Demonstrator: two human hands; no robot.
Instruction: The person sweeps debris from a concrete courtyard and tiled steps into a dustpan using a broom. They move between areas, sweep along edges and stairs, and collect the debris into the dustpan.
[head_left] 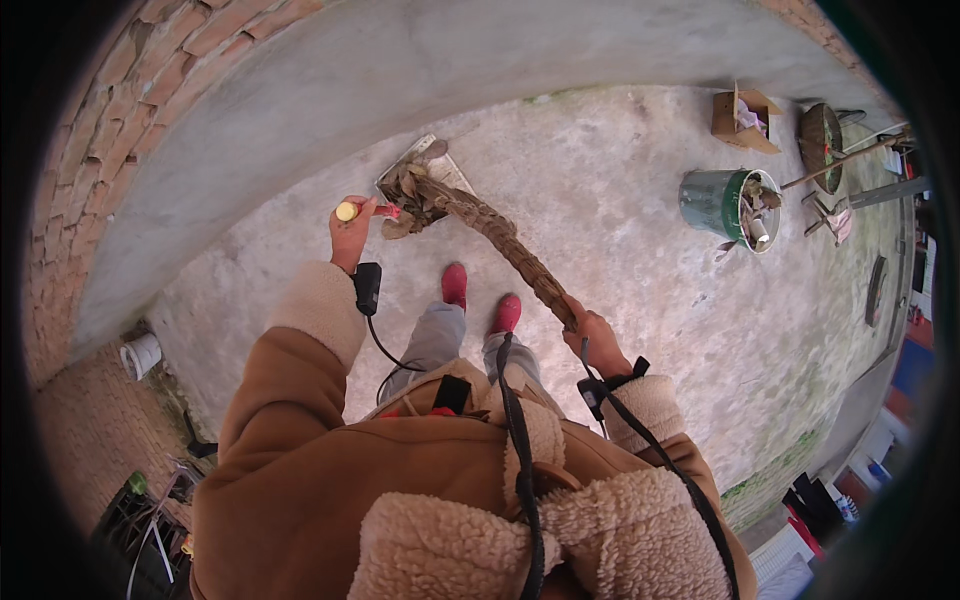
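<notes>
My left hand (348,240) is closed round a red handle with a yellow end (347,211), which appears to belong to the white dustpan (455,172) on the floor. Where handle and pan join is hidden. My right hand (598,340) grips the near end of a long, rough broom (510,250) of bound brown stalks. The broom slants away to the left, its far end over the dustpan. Dry brown leaves (405,190) bunch there, in and around the pan; I cannot tell them apart from the broom's tip.
A green bucket (705,200) of dry debris stands at the right, with an open cardboard box (730,120) and a wicker basket (820,145) beyond. A grey wall (400,70) curves along the far side. My red shoes (455,285) are near the dustpan. A white bucket (140,355) is far left.
</notes>
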